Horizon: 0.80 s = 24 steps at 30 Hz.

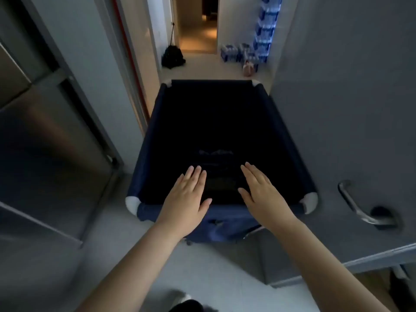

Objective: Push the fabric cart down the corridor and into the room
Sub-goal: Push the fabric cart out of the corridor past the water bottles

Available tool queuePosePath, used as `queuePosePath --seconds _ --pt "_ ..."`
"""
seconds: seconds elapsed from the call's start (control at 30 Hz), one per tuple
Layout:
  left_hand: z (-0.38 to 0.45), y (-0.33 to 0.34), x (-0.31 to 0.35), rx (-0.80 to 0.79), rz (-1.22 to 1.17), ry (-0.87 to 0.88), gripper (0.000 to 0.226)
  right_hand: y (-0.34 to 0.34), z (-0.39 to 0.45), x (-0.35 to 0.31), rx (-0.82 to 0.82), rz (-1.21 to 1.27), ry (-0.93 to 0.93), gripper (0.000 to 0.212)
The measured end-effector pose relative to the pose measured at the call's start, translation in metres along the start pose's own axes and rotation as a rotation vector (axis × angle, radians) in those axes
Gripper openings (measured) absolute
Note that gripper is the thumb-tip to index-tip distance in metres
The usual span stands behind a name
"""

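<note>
A person's left hand (188,197) and right hand (261,194) hover flat, fingers spread wide and gripping nothing, over the near rim of a navy fabric cart (146,136). The cart stands in a narrow corridor beside a grey door (337,109) with a metal handle (358,206). Beyond it lie a black bag (172,56) and stacked bottled-water packs (263,34).
</note>
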<state>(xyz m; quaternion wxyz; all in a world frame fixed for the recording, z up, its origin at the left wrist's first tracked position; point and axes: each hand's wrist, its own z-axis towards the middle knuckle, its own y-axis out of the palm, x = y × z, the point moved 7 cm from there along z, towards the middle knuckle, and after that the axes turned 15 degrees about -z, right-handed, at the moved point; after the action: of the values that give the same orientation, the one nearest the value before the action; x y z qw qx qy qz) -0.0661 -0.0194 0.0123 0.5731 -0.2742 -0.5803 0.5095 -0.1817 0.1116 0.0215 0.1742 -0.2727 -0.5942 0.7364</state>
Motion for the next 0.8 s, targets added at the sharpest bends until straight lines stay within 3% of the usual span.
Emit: queuePosePath --seconds 0.13,0.33,0.8 --pt "-0.016 0.065 -0.026 -0.228 0.039 -0.056 0.069 0.063 -0.006 0.019 -0.226 -0.042 0.053 0.056" --pt "-0.032 0.123 -0.062 -0.344 0.002 -0.163 0.068 0.130 -0.024 0.038 -0.400 -0.126 0.083 0.058" --pt "-0.029 0.140 -0.076 -0.312 0.052 -0.153 0.077 0.160 -0.030 0.044 -0.393 -0.341 -0.006 0.063"
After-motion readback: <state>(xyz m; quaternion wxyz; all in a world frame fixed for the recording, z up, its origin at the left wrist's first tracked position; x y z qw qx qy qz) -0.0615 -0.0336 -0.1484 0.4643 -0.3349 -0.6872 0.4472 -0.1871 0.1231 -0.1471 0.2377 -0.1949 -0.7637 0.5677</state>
